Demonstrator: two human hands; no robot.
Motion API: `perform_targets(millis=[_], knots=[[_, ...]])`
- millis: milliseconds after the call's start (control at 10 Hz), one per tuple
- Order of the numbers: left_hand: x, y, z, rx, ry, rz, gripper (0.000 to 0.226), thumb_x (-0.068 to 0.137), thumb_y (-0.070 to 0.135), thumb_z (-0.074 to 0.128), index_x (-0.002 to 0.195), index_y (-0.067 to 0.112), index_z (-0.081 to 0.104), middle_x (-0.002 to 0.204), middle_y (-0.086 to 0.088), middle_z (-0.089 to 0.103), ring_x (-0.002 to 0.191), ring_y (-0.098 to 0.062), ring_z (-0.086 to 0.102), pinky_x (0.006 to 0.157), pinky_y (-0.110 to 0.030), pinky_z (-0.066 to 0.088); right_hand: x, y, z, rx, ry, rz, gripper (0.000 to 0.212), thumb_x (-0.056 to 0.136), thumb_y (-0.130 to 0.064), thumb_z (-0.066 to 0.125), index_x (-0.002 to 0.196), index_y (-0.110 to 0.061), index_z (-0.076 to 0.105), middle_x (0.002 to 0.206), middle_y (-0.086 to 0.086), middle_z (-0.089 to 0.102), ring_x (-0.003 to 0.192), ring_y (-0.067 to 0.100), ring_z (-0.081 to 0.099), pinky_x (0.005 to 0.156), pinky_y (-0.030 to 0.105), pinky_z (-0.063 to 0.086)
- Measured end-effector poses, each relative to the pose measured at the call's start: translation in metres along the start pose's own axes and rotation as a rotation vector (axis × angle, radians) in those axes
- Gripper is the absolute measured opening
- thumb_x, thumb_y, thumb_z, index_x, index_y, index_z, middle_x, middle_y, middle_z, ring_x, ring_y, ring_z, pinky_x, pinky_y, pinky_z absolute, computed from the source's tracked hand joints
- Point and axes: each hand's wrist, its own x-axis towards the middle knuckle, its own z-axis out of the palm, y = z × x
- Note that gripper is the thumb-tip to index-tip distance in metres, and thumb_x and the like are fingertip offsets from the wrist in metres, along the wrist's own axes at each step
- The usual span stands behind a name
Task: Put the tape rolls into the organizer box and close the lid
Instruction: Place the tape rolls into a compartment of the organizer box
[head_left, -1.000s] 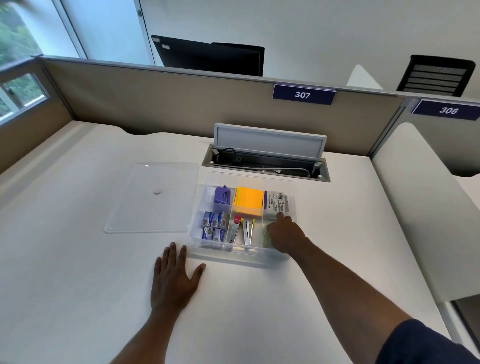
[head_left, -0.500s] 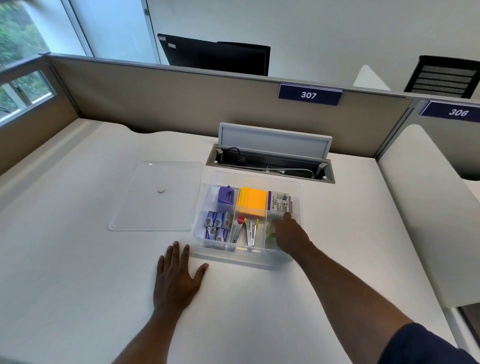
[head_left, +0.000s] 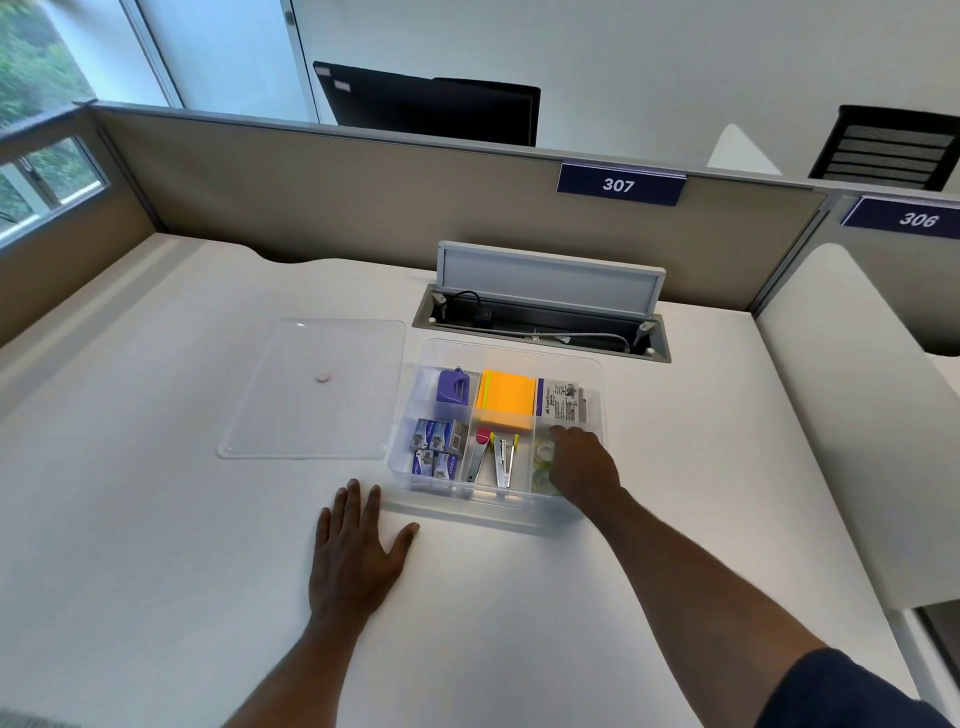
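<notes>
- The right hand (head_left: 584, 465) is reaching palm-down into the near right compartment of the clear plastic organizer box (head_left: 496, 506), covering the clear tape rolls (head_left: 544, 457); I cannot tell whether it is gripping them.
- The left hand (head_left: 358, 553) is lying flat, fingers spread, on the white desk (head_left: 156, 545).
- The clear flat lid (head_left: 317, 387) is sitting left of the box.
</notes>
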Motion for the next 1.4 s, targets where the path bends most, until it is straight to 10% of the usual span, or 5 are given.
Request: perform_targets(millis=[500, 1400], knots=[[0.001, -0.002, 0.003, 0.002, 0.001, -0.008, 0.084, 0.084, 0.075, 0.021, 0.147, 0.02, 0.03, 0.158, -0.01, 0.026, 0.147, -0.025, 0.021, 0.12, -0.043, 0.018, 0.001, -0.006, 0.002, 0.159, 0.046, -0.039, 0.032, 0.091, -0.008, 0.051, 0.123, -0.004, 0.056, 0.124, 0.018, 0.061, 0.112, 0.035, 0.061, 0.102, 0.043, 0.049], [0.001, 0.001, 0.0, 0.005, 0.004, -0.003, 0.084, 0.083, 0.073, 0.023, 0.147, 0.019, 0.031, 0.158, -0.011, 0.025, 0.147, -0.026, 0.02, 0.12, -0.043, 0.019, 0.006, -0.013, 0.004, 0.283, -0.015, 0.142, 0.043, 0.084, -0.011, 0.065, 0.121, -0.004, 0.045, 0.114, 0.021, 0.059, 0.098, 0.037, 0.064, 0.083, 0.041, 0.055]])
